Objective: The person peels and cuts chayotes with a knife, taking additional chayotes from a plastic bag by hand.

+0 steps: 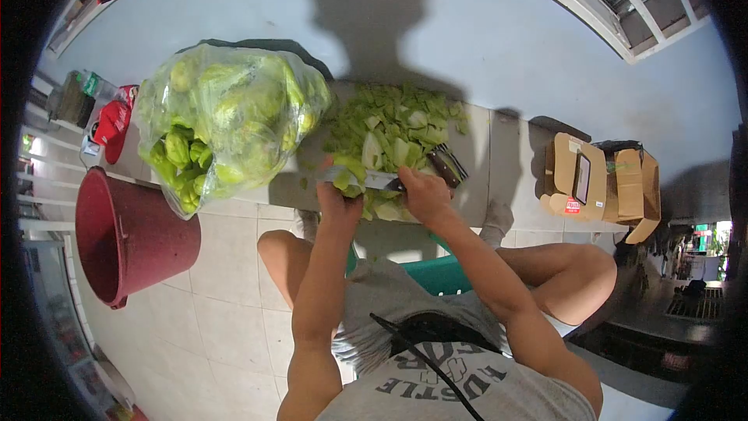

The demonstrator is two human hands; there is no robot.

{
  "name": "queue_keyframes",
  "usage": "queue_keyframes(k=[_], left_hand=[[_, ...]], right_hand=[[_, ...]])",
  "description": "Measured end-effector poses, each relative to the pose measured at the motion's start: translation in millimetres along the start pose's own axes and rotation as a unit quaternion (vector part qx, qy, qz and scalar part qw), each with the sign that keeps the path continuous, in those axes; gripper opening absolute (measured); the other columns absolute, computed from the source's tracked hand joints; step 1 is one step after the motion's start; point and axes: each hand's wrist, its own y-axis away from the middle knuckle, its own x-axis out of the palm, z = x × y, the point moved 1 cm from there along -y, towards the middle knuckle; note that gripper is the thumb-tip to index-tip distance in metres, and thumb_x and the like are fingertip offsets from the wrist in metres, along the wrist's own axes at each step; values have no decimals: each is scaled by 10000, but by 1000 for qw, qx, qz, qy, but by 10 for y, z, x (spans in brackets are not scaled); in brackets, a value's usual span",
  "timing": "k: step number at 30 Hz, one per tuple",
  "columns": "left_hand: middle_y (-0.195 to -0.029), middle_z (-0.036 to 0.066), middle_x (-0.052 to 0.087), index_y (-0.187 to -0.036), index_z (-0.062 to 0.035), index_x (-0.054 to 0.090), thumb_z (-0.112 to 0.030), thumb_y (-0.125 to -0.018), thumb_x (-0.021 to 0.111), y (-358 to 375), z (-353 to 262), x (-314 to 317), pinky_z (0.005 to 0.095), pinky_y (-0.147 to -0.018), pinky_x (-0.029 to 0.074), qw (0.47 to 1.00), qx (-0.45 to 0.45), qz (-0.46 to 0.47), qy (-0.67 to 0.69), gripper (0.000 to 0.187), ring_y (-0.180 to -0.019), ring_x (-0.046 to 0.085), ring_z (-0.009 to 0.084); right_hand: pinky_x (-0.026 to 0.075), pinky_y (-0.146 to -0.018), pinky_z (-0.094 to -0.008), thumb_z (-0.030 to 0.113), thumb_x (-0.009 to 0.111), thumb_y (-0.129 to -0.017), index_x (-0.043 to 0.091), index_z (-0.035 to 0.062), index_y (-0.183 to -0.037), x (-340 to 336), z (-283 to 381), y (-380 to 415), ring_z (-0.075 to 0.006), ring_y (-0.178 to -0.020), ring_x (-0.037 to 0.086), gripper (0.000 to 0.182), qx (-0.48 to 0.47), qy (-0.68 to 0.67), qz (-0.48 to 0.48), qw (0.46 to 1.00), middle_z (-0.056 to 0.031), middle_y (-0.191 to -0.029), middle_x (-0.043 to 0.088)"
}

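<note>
My left hand (340, 201) is wrapped round a green vegetable (348, 175) in front of me. A knife (379, 180) lies with its blade against that vegetable, and my right hand (425, 193) grips its handle. Just beyond my hands is a heap of cut pale green pieces (389, 129) on the ledge. A dark patterned object (447, 165) sits beside my right hand. To the left, a large clear plastic bag (241, 101) bulges with whole green vegetables (181, 157), some showing at its opening.
A dark red bucket (156, 242) stands on the tiled floor at the left, near a red cap (114, 123) and a plastic bottle (100, 87). Open cardboard boxes (592, 179) sit at the right. Beneath my legs is a green basket (436, 275).
</note>
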Motion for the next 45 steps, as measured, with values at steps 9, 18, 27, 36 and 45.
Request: queue_keyframes(k=[9, 18, 27, 36, 45], left_hand=[[-1103, 101, 622, -1154, -81, 557, -383, -923, 530, 83, 40, 45, 444, -926, 484, 997, -12, 45, -60, 381, -1023, 605, 272], [-1115, 101, 613, -1201, -76, 530, -377, -977, 432, 198, 91, 94, 421, -883, 511, 992, -45, 82, -86, 387, -986, 619, 257], [-1145, 118, 617, -1251, -82, 510, -409, -979, 363, 276, 57, 152, 433, -903, 491, 995, -26, 12, -99, 450, -1037, 607, 273], [-1114, 101, 627, -1200, -66, 548, -344, -931, 502, 369, 44, 364, 432, -892, 513, 990, -39, 45, -126, 390, -1013, 620, 271], [-1067, 175, 621, -1189, -35, 537, -398, -940, 477, 93, -80, 149, 479, -846, 523, 996, -10, 78, -30, 444, -981, 618, 323]], right_hand=[[469, -601, -499, 28, 635, -708, 475, 57, -982, -147, 66, -39, -413, -732, 611, 319, 5, -86, 6, 996, -177, -791, 619], [507, -609, -495, 77, 608, -752, 457, 87, -992, -241, 189, -88, -389, -742, 646, 284, 21, -57, 49, 997, -171, -786, 638], [461, -605, -510, 24, 643, -707, 463, 55, -1042, -162, 70, -43, -413, -731, 612, 382, 40, -47, 33, 998, -185, -755, 620], [470, -623, -526, 90, 614, -794, 482, 84, -1091, 134, -298, -77, -420, -736, 618, 326, 107, -4, 95, 990, -210, -750, 621], [476, -586, -485, 160, 553, -894, 505, -16, -1018, 520, -824, 65, -423, -629, 595, 221, 274, -250, 39, 928, -242, -757, 611]])
